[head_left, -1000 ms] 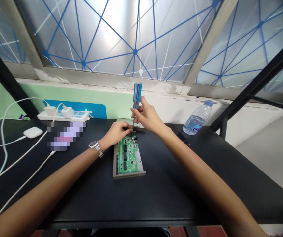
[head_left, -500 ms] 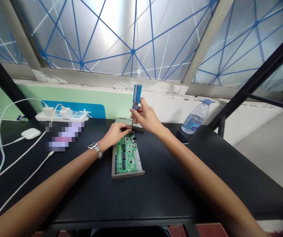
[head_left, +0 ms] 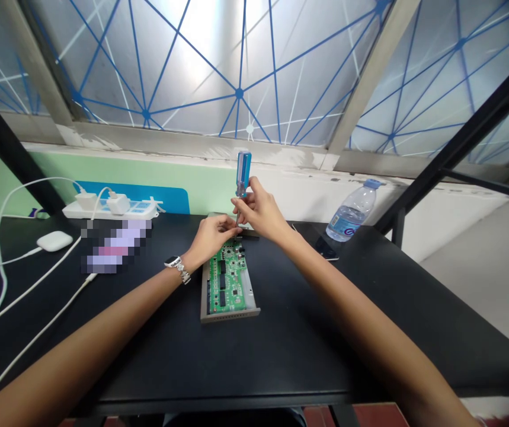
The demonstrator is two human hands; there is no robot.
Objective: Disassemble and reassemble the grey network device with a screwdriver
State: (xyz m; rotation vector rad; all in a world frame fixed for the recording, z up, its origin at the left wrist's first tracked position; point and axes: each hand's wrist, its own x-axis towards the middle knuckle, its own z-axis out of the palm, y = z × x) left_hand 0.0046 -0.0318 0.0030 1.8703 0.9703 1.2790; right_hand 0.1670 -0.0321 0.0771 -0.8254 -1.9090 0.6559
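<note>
A green circuit board (head_left: 227,279) lies in an open grey metal case (head_left: 230,314) in the middle of the black table (head_left: 281,344). My right hand (head_left: 258,210) is closed round a blue-handled screwdriver (head_left: 242,173), held upright with its tip at the board's far end. My left hand (head_left: 212,234), with a watch on the wrist, rests at the same far end, its fingers pinched near the screwdriver tip. What the fingers pinch is too small to make out.
A water bottle (head_left: 352,212) stands to the right, with a dark phone (head_left: 325,248) lying beside it. On the left are a white power strip (head_left: 112,207) with chargers, white cables (head_left: 27,290), a white earbud case (head_left: 54,240) and a blurred patch.
The screwdriver has shifted slightly left and stands a little straighter. My left hand has crept closer to its tip. The board has stayed put.
</note>
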